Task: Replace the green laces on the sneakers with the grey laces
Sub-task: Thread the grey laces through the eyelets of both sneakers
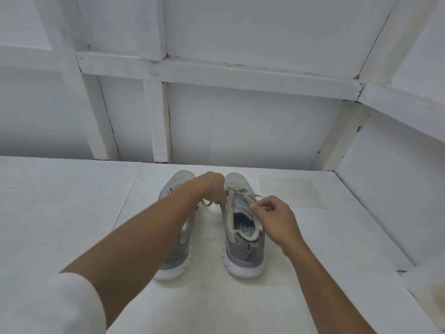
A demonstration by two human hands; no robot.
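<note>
sneakers (243, 249) on white tabletop (72, 213), perhaps wooden white walls (240, 121) around

A white bench (72, 213) is seen, scuffed and faintly stained. Behind it a white panelled wall (240, 124) is crossed by painted battens (216, 71). At the right a side wall (385, 189) is joined. Soft, even light is cast.

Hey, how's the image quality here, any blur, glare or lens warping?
Head view: flat, soft light, no glare, faint shadows by the sneakers. Head view: the wide lens bends the wall beams near the edges. Head view: left hand, right hand and laces slightly soft; lower right corner smeared.
</note>
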